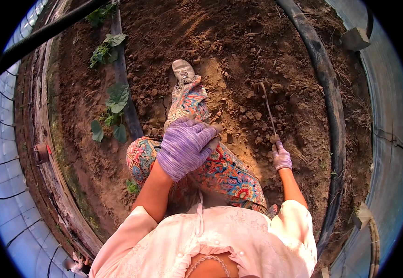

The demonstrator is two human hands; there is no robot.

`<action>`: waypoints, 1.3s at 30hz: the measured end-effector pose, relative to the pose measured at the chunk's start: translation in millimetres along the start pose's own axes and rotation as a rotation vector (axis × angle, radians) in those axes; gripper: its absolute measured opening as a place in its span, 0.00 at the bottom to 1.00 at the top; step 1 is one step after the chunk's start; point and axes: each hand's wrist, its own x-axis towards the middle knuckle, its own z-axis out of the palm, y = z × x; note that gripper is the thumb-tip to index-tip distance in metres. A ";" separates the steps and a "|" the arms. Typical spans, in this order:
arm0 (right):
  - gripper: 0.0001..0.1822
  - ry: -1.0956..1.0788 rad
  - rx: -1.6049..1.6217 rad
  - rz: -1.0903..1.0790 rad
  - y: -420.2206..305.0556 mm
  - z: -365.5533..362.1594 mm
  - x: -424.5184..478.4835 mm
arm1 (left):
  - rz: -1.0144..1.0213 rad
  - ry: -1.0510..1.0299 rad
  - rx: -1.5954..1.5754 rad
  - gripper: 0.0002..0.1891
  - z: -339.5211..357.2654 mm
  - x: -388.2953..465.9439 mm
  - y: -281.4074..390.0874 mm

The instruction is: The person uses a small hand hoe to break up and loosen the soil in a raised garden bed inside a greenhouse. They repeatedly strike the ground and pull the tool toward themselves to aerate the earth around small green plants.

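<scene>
My left hand (187, 147), in a purple knit glove, lies with fingers extended over the leg of my patterned trousers (243, 187), holding nothing. To the right, my right hand (281, 157), in a matching glove, grips the lower end of a thin, slightly curved stick (268, 106). The stick's far end reaches forward over brown clods of soil (252, 114); whether its tip touches the ground I cannot tell. My shoe (183, 70) stands on the soil ahead, and my legs are bent in a low squat.
Broad-leaved seedlings (117, 97) grow along a dark flat hose (122, 69) on the left. A thick black pipe (332, 90) curves along the right, beside plastic sheeting (392, 114) and a concrete block (355, 39). A weathered timber (45, 114) edges the left; another person (78, 266) is beyond it.
</scene>
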 end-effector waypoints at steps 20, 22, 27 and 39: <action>0.33 -0.382 -0.200 0.017 -11.0 15.7 -26.0 | -0.019 0.068 -0.028 0.16 -9.3 3.7 -8.6; 0.31 -0.413 -0.226 0.095 17.8 24.4 -60.8 | -0.023 0.039 -0.019 0.18 -6.8 0.6 -6.1; 0.27 -0.266 -0.014 0.024 -1.3 39.5 -37.7 | -0.003 0.002 0.012 0.19 -2.9 -2.8 -2.1; 0.31 -0.264 -0.030 -0.089 -222.4 23.3 149.4 | -0.065 0.066 -0.025 0.19 -11.3 -6.8 -11.3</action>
